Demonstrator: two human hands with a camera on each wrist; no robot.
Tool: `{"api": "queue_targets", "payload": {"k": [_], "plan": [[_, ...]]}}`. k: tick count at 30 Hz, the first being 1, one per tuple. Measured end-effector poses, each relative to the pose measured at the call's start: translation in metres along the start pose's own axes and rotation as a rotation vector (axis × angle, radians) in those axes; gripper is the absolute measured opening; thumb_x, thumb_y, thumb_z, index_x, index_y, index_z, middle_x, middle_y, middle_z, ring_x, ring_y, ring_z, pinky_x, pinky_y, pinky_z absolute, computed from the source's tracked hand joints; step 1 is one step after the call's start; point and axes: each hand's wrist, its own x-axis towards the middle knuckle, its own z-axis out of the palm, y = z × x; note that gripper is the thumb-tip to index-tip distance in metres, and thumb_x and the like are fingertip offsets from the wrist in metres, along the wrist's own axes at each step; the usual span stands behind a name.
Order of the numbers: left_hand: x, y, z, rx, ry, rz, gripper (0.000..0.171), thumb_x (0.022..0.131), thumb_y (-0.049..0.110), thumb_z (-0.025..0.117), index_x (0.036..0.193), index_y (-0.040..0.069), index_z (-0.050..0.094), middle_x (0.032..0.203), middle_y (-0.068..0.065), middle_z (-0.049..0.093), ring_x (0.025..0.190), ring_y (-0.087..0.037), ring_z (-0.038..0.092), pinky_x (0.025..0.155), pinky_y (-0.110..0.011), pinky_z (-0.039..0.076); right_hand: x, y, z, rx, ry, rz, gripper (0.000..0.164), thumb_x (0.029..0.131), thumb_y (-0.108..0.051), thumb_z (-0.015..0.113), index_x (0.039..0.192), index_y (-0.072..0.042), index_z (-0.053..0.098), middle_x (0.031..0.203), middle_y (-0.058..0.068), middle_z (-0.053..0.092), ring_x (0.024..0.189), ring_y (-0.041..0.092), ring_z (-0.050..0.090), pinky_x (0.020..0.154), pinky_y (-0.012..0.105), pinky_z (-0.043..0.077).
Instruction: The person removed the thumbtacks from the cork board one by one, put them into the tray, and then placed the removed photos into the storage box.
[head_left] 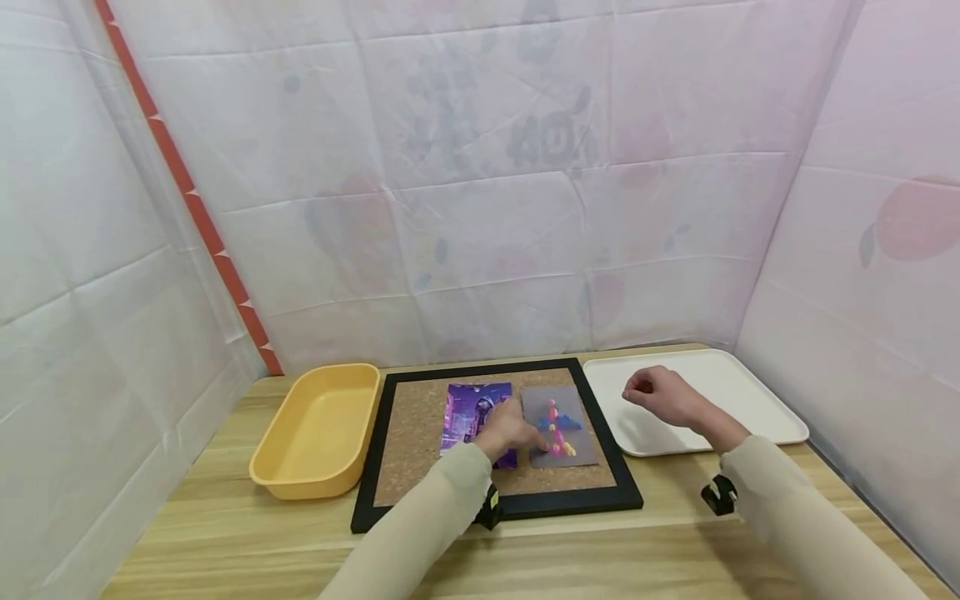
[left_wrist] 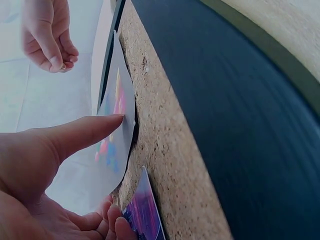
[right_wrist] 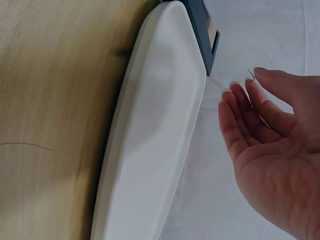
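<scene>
My left hand (head_left: 507, 430) reaches over the framed cork board (head_left: 408, 450). Its extended thumb touches the grey card (head_left: 557, 423), printed with pink, blue and yellow. The other fingers lie over a purple printed card (head_left: 463, 415) beside it and hide part of it. In the left wrist view the grey card (left_wrist: 120, 145) stands slightly bowed off the cork near the thumb. My right hand (head_left: 666, 395) hovers above the white tray (head_left: 720, 383). Between its thumb and index fingertip it pinches a small pin (right_wrist: 252, 75), whose thin metal point sticks out.
A yellow plastic tub (head_left: 318, 429) sits left of the board on the wooden table (head_left: 570, 554). The board's black frame (head_left: 570, 502) forms a raised border. White printed sheets (head_left: 480, 208) wall off the back and both sides.
</scene>
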Motion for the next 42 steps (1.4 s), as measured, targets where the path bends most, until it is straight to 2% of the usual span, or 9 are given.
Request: {"api": "queue_targets", "payload": {"k": [6, 14, 18, 25, 32, 38, 42], "plan": [[0.0, 0.0, 0.001, 0.016, 0.006, -0.007, 0.072, 0.066, 0.015, 0.098, 0.124, -0.003, 0.061, 0.112, -0.015, 0.067, 0.098, -0.025, 0.061, 0.091, -0.045, 0.056, -0.003, 0.001, 0.001, -0.009, -0.006, 0.029, 0.017, 0.102, -0.011, 0.062, 0.1, 0.004, 0.067, 0.092, 0.015, 0.067, 0.078, 0.018, 0.055, 0.068, 0.033, 0.046], [-0.002, 0.002, 0.001, 0.033, 0.025, 0.019, 0.054, 0.065, 0.014, 0.097, 0.107, -0.002, 0.066, 0.093, -0.009, 0.067, 0.077, -0.02, 0.055, 0.067, -0.034, 0.051, -0.003, 0.01, 0.002, -0.127, 0.032, -0.027, 0.013, 0.1, -0.008, 0.063, 0.093, 0.002, 0.067, 0.084, 0.008, 0.066, 0.073, 0.017, 0.054, 0.064, 0.034, 0.045], [-0.004, 0.003, 0.002, 0.03, 0.038, 0.009, 0.056, 0.066, 0.015, 0.097, 0.108, -0.001, 0.065, 0.093, -0.008, 0.067, 0.078, -0.021, 0.054, 0.068, -0.035, 0.052, -0.001, 0.017, 0.004, -0.168, 0.055, -0.033, 0.012, 0.099, -0.007, 0.064, 0.091, 0.001, 0.068, 0.081, 0.004, 0.065, 0.07, 0.016, 0.052, 0.062, 0.033, 0.044], [-0.008, 0.005, 0.003, 0.053, 0.052, -0.01, 0.06, 0.066, 0.015, 0.098, 0.113, 0.002, 0.063, 0.098, -0.009, 0.069, 0.083, -0.021, 0.06, 0.079, -0.043, 0.057, -0.002, 0.029, 0.008, -0.189, 0.09, -0.032, 0.011, 0.097, -0.005, 0.065, 0.089, 0.001, 0.068, 0.078, 0.003, 0.064, 0.069, 0.016, 0.054, 0.061, 0.033, 0.045], [-0.007, 0.004, 0.003, 0.054, 0.066, 0.023, 0.064, 0.064, 0.015, 0.099, 0.115, 0.002, 0.062, 0.102, -0.01, 0.068, 0.087, -0.023, 0.062, 0.081, -0.043, 0.057, -0.001, 0.03, 0.007, -0.194, 0.081, -0.016, 0.01, 0.096, -0.004, 0.065, 0.088, 0.001, 0.068, 0.078, 0.003, 0.064, 0.069, 0.016, 0.053, 0.061, 0.033, 0.045], [-0.005, 0.001, 0.003, -0.03, 0.057, 0.045, 0.068, 0.064, 0.01, 0.098, 0.118, -0.002, 0.059, 0.104, -0.012, 0.066, 0.093, -0.025, 0.063, 0.085, -0.043, 0.058, 0.001, 0.033, 0.005, -0.204, 0.063, -0.001, 0.009, 0.096, -0.004, 0.065, 0.089, 0.002, 0.068, 0.079, 0.005, 0.064, 0.07, 0.018, 0.053, 0.062, 0.034, 0.045], [-0.003, -0.002, 0.003, -0.125, 0.032, 0.037, 0.067, 0.065, 0.004, 0.096, 0.118, 0.0, 0.055, 0.101, -0.011, 0.066, 0.089, -0.022, 0.063, 0.08, -0.039, 0.058, 0.001, 0.035, 0.003, -0.21, 0.054, 0.015, 0.009, 0.096, -0.003, 0.066, 0.088, 0.001, 0.067, 0.08, 0.005, 0.064, 0.071, 0.018, 0.054, 0.063, 0.034, 0.046]]}}
